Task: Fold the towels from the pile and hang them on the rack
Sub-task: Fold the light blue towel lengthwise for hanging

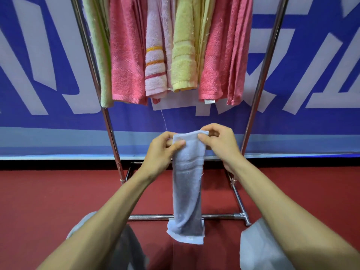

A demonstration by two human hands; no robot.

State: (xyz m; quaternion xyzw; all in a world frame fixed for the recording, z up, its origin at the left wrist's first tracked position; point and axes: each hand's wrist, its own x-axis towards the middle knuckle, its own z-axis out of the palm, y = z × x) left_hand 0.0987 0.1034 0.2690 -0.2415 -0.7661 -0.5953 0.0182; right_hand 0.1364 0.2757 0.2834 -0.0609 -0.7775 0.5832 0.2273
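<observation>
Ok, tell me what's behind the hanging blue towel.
The rack's bottom bar and red floor pass behind the blue towel; the bar's middle stretch is covered.

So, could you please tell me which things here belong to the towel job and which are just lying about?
Job: light blue towel, pinched at its top by the left hand and right hand; metal rack; hung towels.
Just there: blue-and-white banner; red floor.
</observation>
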